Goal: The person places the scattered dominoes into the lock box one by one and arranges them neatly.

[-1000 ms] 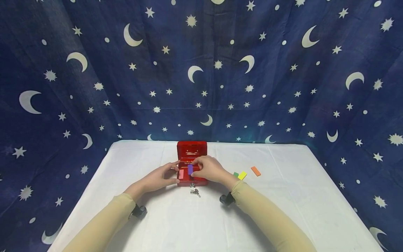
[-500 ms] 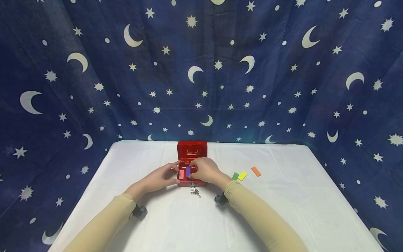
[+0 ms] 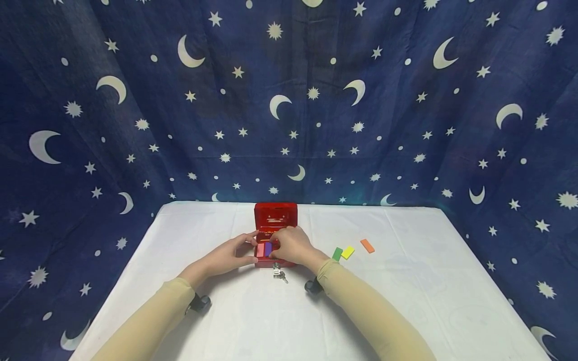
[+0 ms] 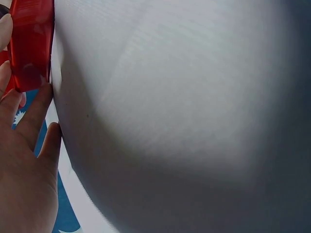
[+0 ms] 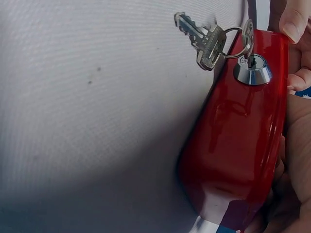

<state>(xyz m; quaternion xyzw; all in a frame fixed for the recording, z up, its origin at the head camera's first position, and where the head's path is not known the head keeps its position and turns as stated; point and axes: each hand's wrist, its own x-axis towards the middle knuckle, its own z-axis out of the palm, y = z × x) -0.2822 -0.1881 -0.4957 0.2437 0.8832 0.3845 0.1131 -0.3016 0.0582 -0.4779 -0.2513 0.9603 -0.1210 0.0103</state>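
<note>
A small red cash box [image 3: 276, 214] stands with its lid raised. My right hand [image 3: 292, 244] reaches into it, thumb and fingertips pinching a purple block [image 3: 268, 249]. Directly to the left of that, a pink block [image 3: 260, 250] lies inside the box. My left hand [image 3: 229, 254] rests against the box's left end, thumb at the front corner and fingers stretched along the side. In the right wrist view, a key sits in the front lock [image 5: 252, 73] and a second key [image 5: 204, 46] hangs from its ring. The right hand hides the box's right part.
To the right on the white-covered table [image 3: 406, 301] lie a green block [image 3: 337, 253], a yellow block [image 3: 347, 252] and an orange block [image 3: 368, 245]. A blue curtain [image 3: 289, 125] with moons and stars rises behind the table.
My right hand has moved left and lower into the box, bringing the purple block beside the pink one. The green block shows more fully. The left hand stays in place.
</note>
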